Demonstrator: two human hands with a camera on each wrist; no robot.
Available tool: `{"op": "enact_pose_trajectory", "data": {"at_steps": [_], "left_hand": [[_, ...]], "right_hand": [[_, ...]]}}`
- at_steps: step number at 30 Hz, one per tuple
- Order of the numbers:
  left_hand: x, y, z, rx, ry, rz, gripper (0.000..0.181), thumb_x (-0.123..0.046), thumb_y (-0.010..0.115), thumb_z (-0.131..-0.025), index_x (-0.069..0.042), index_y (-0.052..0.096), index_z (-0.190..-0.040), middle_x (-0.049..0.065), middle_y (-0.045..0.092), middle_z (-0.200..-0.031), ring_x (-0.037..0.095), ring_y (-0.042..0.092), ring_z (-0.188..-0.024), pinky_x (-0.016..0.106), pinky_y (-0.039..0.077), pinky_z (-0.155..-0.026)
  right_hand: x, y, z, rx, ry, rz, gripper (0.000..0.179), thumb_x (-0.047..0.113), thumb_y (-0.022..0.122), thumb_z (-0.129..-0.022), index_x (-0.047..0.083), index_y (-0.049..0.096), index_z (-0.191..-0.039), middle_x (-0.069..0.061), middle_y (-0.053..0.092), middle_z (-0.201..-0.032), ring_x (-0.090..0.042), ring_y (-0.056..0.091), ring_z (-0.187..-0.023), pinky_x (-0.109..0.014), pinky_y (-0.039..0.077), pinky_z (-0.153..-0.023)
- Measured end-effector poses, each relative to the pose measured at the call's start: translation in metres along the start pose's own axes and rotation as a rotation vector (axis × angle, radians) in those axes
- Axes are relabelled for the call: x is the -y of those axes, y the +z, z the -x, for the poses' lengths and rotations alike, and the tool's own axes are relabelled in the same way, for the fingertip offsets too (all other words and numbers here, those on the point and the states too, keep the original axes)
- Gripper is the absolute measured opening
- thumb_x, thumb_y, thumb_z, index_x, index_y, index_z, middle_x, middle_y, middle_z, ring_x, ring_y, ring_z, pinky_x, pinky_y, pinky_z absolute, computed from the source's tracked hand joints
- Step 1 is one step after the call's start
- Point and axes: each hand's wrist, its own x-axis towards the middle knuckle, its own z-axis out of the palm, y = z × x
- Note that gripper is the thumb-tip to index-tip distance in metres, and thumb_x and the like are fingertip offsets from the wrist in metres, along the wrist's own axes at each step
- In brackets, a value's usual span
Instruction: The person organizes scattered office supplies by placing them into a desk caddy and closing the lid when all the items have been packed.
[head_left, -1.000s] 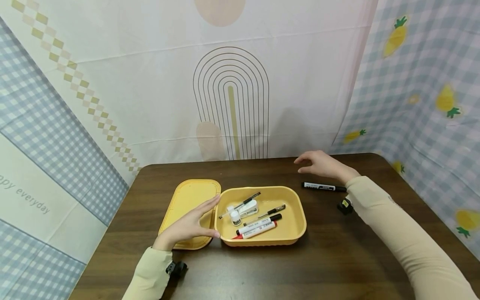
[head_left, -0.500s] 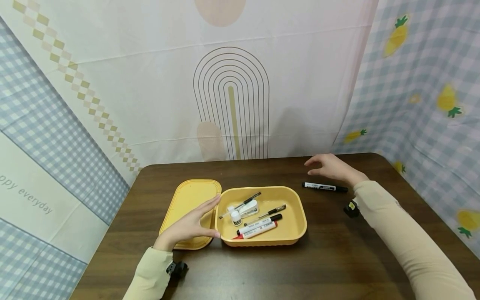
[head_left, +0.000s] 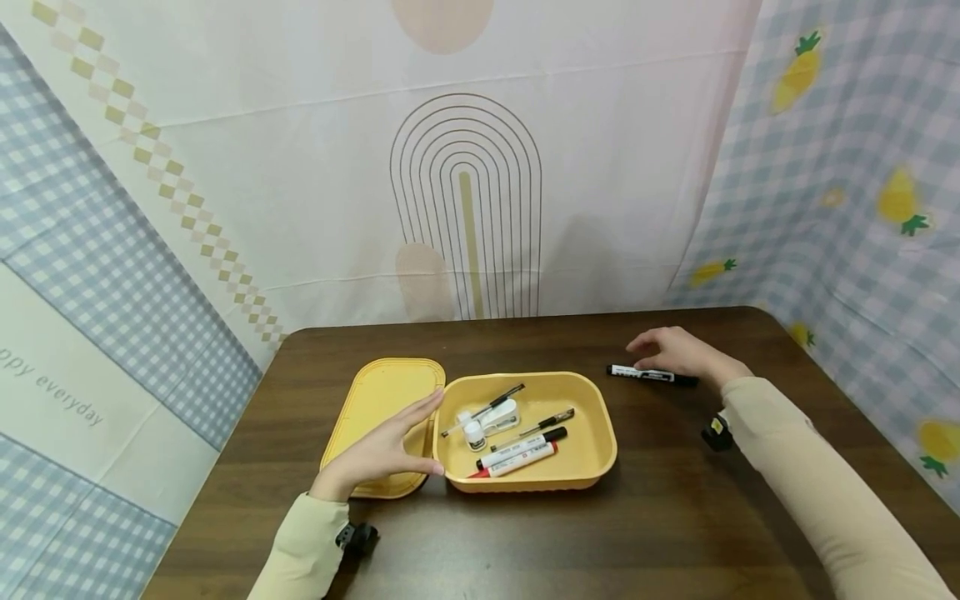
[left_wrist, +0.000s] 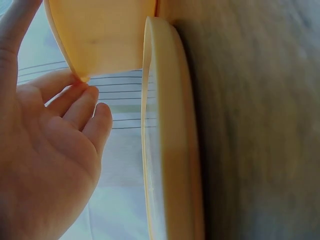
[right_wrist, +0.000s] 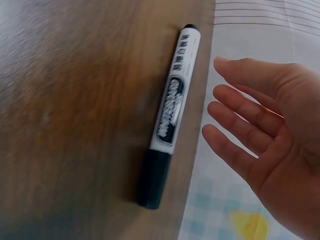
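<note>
A yellow plastic box holds several pens and other small items. My left hand is at its left side, thumb and fingers spread, fingertips right at the rim; the left wrist view shows the fingers beside the box wall. On the right, a black-and-white marker lies on the table, its black cap toward the right. Above it hovers my right hand, palm down with relaxed, slightly bent fingers. In the right wrist view the fingers are apart from the marker and hold nothing.
A yellow lid lies left of the box, partly behind my left hand. Inside the box are a red marker, a black-capped marker, gel pens, a small white bottle and a white stapler-like item. Patterned cloth hangs behind the table.
My right hand has moved to the right and come down over the black-and-white marker. My left hand has stayed at the box rim.
</note>
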Motion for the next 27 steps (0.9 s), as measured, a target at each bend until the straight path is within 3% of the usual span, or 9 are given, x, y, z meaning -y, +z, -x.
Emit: {"op": "enact_pose_trajectory", "data": {"at_steps": [7, 21, 27], "left_hand": [[-0.001, 0.0, -0.001, 0.001, -0.002, -0.005, 0.107, -0.048, 0.085, -0.078, -0.016, 0.026, -0.161, 0.009, 0.018, -0.167, 0.03, 0.018, -0.152, 0.055, 0.021, -0.119], [-0.002, 0.0, -0.002, 0.005, 0.01, 0.011, 0.106, -0.043, 0.086, -0.079, -0.014, 0.025, -0.161, 0.01, 0.019, -0.167, 0.033, 0.018, -0.152, 0.057, 0.022, -0.118], [-0.001, 0.0, -0.001, 0.003, -0.001, 0.015, 0.107, -0.043, 0.086, -0.078, -0.015, 0.025, -0.161, 0.009, 0.019, -0.167, 0.029, 0.018, -0.152, 0.056, 0.022, -0.118]], "right_hand": [[-0.013, 0.007, 0.009, 0.038, 0.037, -0.021, 0.038, 0.02, 0.071, -0.095, 0.0, 0.067, -0.127, -0.018, 0.067, -0.125, -0.041, 0.06, -0.116, -0.055, 0.05, -0.093], [-0.028, 0.015, 0.019, 0.003, 0.056, -0.015, 0.038, 0.026, 0.074, -0.093, 0.002, 0.07, -0.123, -0.02, 0.067, -0.123, -0.045, 0.057, -0.116, -0.06, 0.048, -0.093], [-0.033, 0.015, 0.024, -0.015, 0.06, -0.007, 0.032, 0.018, 0.075, -0.091, 0.001, 0.072, -0.118, -0.019, 0.069, -0.117, -0.042, 0.061, -0.111, -0.057, 0.049, -0.09]]}}
